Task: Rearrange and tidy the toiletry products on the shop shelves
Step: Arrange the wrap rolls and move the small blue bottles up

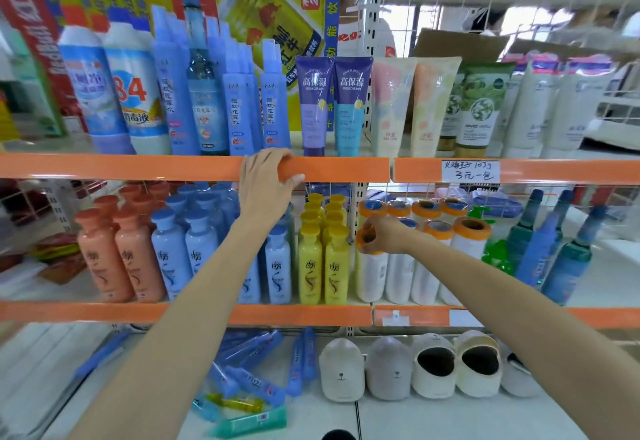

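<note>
My left hand (265, 185) grips the orange front rail of the upper shelf (138, 167), fingers over its top and thumb under it. My right hand (382, 235) holds the orange cap of a white bottle (371, 275) at the left end of a row of white orange-capped bottles (429, 266) on the middle shelf. Left of that row stand yellow bottles (323, 263), then pale blue bottles (187, 256) and salmon bottles (119, 256). The upper shelf holds purple tubes (332, 103), blue spray bottles (242, 107) and green tubes (474, 107).
The bottom shelf (398, 415) carries loose blue tubes (256, 367), a green box (252, 422) and beige slippers (408, 367). Tall teal bottles (568, 252) stand at the right of the middle shelf. A handwritten price tag (470, 170) hangs on the upper rail.
</note>
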